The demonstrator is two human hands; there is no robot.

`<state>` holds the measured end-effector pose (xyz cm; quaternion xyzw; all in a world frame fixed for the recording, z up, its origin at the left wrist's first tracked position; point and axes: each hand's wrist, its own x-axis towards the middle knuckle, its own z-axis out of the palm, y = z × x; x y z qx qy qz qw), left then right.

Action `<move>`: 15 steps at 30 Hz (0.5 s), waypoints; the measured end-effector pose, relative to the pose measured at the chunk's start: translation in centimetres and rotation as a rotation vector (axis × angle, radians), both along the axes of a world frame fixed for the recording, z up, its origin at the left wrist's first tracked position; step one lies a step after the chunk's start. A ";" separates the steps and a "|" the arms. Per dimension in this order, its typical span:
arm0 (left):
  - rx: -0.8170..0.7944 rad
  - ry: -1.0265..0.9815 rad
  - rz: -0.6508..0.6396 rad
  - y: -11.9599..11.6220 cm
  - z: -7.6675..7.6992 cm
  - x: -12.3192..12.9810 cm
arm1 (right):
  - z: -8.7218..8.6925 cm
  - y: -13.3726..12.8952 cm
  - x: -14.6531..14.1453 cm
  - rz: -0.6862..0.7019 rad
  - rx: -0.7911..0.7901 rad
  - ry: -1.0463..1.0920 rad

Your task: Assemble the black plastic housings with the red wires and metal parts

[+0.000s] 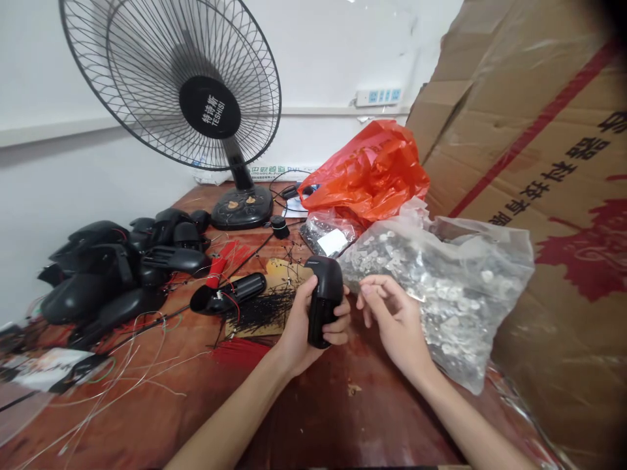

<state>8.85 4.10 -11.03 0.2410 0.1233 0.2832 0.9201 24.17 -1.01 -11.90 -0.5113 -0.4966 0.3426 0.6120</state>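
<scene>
My left hand [294, 334] is wrapped round a black plastic housing [326, 294], a rounded shell with a bent top, held upright above the table. Just to its right, my right hand [399, 323] is raised with its fingers curled in towards the thumb. Whether a small part sits between those fingertips I cannot make out. Behind the right hand lies a clear plastic bag [458, 313] full of small pale pieces. Left of the left hand, an opened black shell [230, 294] with red wires rests by a heap of thin black wires [267, 308].
Black housings [102, 274] are piled at the left. A fan [240, 209] stands at the back, with a red plastic bag [372, 173] to its right. A large cardboard box [543, 215] walls the right side. Loose pale wires [132, 365] and red wires [240, 351] lie on the table [313, 418].
</scene>
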 end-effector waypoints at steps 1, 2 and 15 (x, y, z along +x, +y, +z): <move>-0.010 -0.017 -0.024 -0.1 0.2 0.0 | 0.0 0.0 0.0 -0.018 0.008 -0.020; -0.020 -0.029 -0.042 -0.2 0.4 0.0 | 0.0 0.0 0.0 -0.037 0.016 -0.051; -0.022 0.153 0.066 0.0 -0.4 -0.2 | 0.1 -0.5 -0.1 0.217 0.141 -0.608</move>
